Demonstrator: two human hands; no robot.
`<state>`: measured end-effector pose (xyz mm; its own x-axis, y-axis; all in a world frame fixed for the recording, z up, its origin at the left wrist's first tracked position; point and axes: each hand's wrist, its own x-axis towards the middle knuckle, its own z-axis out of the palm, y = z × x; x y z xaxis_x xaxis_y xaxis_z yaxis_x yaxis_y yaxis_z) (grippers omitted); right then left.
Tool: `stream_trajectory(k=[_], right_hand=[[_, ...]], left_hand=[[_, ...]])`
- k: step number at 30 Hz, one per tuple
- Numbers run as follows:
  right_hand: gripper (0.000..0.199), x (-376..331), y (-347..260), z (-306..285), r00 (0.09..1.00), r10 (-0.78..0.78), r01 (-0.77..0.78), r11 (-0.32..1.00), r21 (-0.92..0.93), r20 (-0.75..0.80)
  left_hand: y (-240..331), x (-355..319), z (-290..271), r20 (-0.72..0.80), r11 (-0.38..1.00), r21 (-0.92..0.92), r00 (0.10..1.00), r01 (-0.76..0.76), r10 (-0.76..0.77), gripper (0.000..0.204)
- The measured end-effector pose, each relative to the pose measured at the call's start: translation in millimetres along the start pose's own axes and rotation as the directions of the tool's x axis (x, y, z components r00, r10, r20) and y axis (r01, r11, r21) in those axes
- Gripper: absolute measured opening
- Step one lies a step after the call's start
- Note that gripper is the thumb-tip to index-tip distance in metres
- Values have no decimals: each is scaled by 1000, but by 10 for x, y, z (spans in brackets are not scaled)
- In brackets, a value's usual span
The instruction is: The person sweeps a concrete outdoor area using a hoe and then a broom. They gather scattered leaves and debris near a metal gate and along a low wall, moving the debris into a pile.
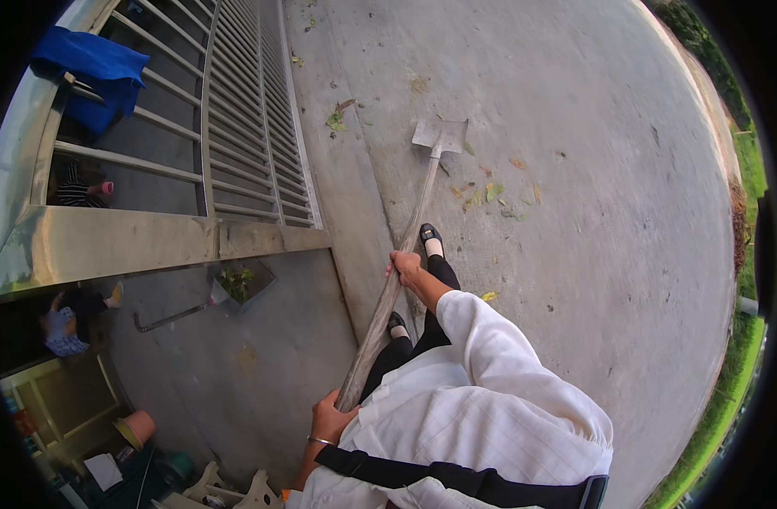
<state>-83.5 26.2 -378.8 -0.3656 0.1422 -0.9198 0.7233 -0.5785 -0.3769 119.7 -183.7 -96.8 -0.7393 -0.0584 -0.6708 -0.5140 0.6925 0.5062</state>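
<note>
Both my hands grip a long-handled shovel point(377, 329) with a worn wooden shaft. Its flat, pale metal blade point(440, 134) rests on or just above the concrete ahead of me. Around the shaft's middle, near my front foot, my right hand point(405, 266) is closed. Lower down, beside my left hip, my left hand point(329, 416) holds the upper end of the shaft and wears a bracelet at the wrist. Several yellow and green leaves point(493, 192) lie scattered right of the shaft, below the blade. More leaves point(336, 120) lie left of the blade.
A metal barred gate point(236, 110) stands at left, with a blue cloth point(96, 72) over it. Behind it sits a long-handled dustpan point(246, 287) with leaves. A person point(64, 329) is at far left, above a pinkish bucket point(135, 429). Grass point(736, 399) edges the concrete at right.
</note>
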Motion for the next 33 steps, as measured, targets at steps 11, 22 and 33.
stream_trajectory(k=[11,22,33], right_hand=[[12,710,-1255,333,992,92,-85,992,-92,80],[16,543,-1999,425,981,194,-191,976,-101,25],[14,755,-2325,566,991,131,-129,988,-83,17]], left_hand=[[1156,907,106,33,972,85,974,220,-223,49],[1428,1004,16,130,817,-522,970,244,-207,45],[1873,1259,-90,50,926,-330,983,183,-177,43]])
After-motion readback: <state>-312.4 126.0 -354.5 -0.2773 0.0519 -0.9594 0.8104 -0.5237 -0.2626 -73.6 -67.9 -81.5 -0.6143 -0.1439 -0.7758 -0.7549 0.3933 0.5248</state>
